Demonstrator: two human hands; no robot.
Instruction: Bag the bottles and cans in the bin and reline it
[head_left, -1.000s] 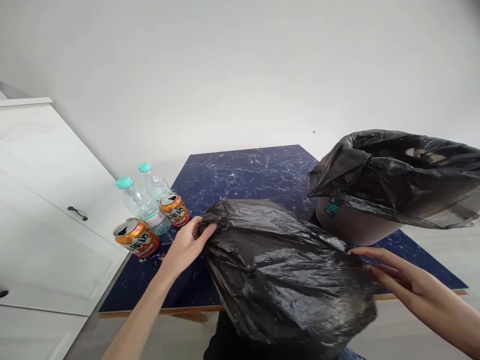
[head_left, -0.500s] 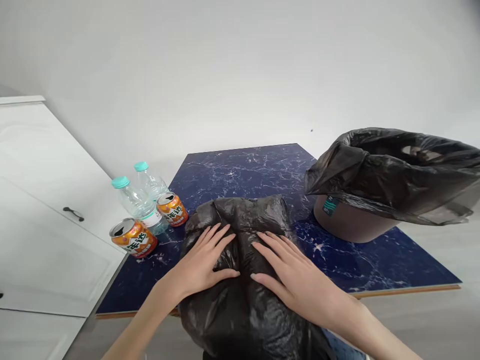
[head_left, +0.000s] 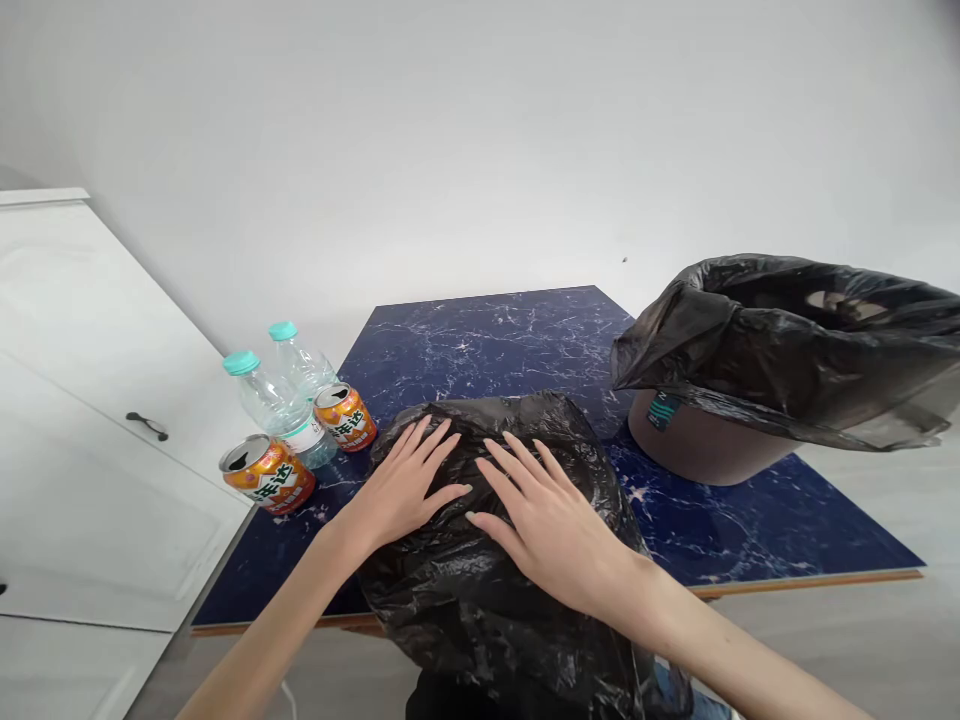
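Bag (head_left: 480,610) of black plastic lies under left hand (head_left: 397,490) and right hand (head_left: 551,530), both spread, gripping nothing

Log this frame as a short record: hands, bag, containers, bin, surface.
left hand: spread, palm down on the black bag
right hand: same, beside the left
black bag: crumpled, hanging over the table's near edge
cans: two, orange, opened, upright
bottles: two, clear, capped, by the cans
bin: at right, with a black liner
table: dark blue, marbled
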